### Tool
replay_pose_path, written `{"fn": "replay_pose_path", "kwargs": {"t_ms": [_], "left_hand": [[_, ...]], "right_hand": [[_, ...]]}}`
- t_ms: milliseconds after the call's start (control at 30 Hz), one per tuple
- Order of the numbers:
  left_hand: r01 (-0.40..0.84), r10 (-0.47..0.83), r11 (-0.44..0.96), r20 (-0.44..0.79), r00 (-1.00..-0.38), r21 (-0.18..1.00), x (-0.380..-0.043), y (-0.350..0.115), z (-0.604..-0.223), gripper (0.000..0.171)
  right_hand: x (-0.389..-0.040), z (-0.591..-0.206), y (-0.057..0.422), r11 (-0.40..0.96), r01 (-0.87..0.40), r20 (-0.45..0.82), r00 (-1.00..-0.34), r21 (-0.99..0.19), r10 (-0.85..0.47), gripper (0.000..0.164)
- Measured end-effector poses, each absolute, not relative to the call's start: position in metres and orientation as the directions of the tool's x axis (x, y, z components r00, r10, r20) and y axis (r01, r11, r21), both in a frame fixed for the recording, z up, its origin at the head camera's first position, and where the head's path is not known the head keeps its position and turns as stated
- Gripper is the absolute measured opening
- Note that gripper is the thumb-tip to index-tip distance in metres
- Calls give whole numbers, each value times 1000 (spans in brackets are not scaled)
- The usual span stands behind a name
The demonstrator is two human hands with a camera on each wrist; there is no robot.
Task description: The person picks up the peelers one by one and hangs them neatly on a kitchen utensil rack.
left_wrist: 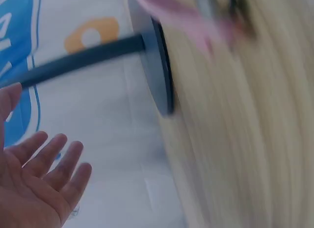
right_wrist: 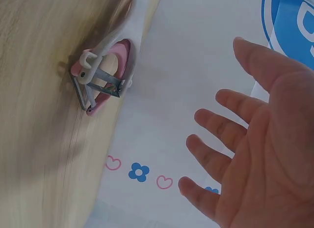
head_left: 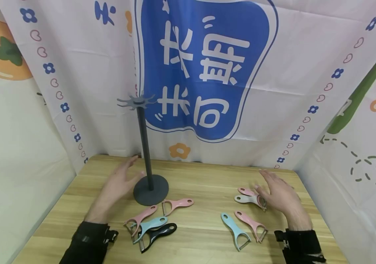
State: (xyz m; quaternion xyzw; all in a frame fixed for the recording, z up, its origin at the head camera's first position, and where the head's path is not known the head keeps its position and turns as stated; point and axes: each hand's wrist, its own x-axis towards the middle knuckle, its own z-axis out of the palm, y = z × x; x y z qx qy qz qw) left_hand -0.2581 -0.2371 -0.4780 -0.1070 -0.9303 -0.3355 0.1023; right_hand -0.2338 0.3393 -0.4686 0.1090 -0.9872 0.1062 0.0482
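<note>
My left hand (head_left: 117, 187) hovers with fingers extended beside a dark grey stand (head_left: 144, 146), which has a round base and a prong-armed top. Its palm and spread fingers show in the left wrist view, holding nothing. Just right of and in front of the base lie two pink peelers (head_left: 183, 203) (head_left: 146, 212), a light blue peeler (head_left: 158, 222) and a black peeler (head_left: 165, 230), some overlapping. On the right, my right hand (head_left: 279, 194) is held, fingers loosely spread, beside a white peeler (right_wrist: 132, 26) lying over a pink peeler (head_left: 245, 191). Nothing is in its grasp.
Nearer the front right, a light blue peeler (head_left: 230, 221) and another pink peeler (head_left: 246, 219) lie side by side on the wooden table (head_left: 204, 234). A printed white cloth (head_left: 109, 121) hangs behind the table, with pale sheets at both sides.
</note>
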Motion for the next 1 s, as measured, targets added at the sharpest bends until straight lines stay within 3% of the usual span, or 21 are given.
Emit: {"fn": "replay_pose_path", "kwargs": {"t_ms": [233, 367, 533, 767, 1000], "left_hand": [[269, 127, 575, 241, -962, 772, -258, -208, -476, 63], [268, 124, 525, 239, -963, 807, -258, -197, -477, 48], [273, 109, 521, 254, -961, 809, -261, -192, -480, 31], [265, 118, 527, 240, -964, 807, -263, -191, -477, 29], [290, 203, 534, 212, -956, 794, -270, -199, -461, 32]], "right_hand": [[-234, -471, 338, 931, -260, 116, -965, -256, -237, 77], [-235, -475, 337, 916, -282, 84, -959, -284, -270, 75], [-239, -481, 334, 896, -304, 47, -951, -323, -306, 59], [-246, -492, 330, 858, -365, 54, -927, -362, -371, 37], [-249, -497, 325, 849, -393, 47, -914, -352, -404, 36]]}}
